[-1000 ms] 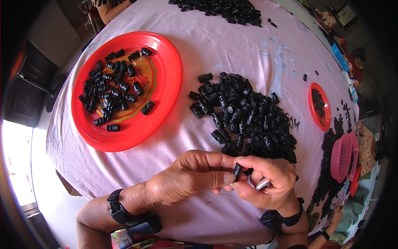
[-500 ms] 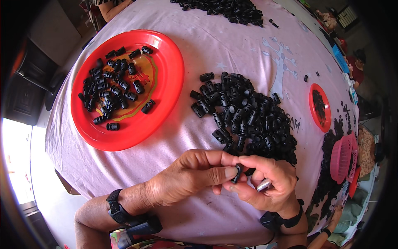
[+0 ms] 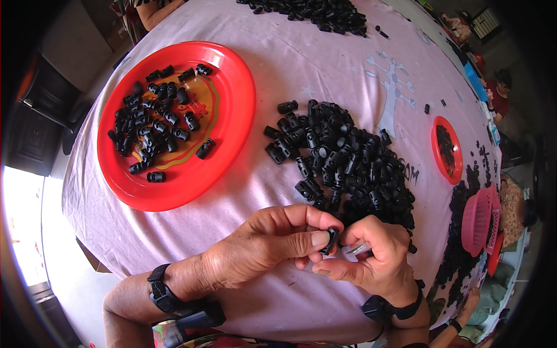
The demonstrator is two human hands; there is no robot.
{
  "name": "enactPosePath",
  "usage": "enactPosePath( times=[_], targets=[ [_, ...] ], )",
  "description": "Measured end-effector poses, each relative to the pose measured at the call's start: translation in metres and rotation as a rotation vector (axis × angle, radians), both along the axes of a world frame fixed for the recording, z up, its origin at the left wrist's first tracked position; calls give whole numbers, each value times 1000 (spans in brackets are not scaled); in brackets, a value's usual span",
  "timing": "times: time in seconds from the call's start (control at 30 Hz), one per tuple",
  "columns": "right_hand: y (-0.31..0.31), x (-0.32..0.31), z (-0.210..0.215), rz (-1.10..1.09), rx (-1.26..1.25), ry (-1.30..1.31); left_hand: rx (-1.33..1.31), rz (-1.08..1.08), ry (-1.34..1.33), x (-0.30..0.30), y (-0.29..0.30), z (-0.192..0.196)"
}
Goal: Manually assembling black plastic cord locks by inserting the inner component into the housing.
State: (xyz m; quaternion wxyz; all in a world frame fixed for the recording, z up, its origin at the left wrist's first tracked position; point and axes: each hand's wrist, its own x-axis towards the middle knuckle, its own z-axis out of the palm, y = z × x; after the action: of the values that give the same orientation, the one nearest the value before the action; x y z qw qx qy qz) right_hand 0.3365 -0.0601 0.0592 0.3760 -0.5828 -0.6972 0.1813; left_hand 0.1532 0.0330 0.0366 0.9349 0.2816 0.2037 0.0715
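Note:
My left hand pinches a small black cord lock between thumb and forefinger, low over the cloth. Just right of it, my right hand is closed around a small flat silvery metal tool, most of it hidden in the palm, so its exact kind does not show. The tool's tip points toward the black piece. Beyond both hands lies a heap of black cord locks. A red plate at the left holds many more of them.
A pink patterned cloth covers the table. Another black heap lies at the far edge. To the right are a small red plate, pink baskets and scattered black pieces. Other people's arms show at the edges.
My right thumb and forefinger have drawn slightly apart from the cord lock, and more of the metal tool shows. My left hand keeps its pinch.

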Motion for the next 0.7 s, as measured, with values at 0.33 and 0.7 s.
enactPosePath(
  times=[0.33, 0.7],
  targets=[
    [0, -1, 1, -1, -81, 4, 11, -42, -53, 1, -3, -4],
    [0, 1, 0, -3, -103, -75, 50, -47, -29, 2, -4, -4]
  ],
)
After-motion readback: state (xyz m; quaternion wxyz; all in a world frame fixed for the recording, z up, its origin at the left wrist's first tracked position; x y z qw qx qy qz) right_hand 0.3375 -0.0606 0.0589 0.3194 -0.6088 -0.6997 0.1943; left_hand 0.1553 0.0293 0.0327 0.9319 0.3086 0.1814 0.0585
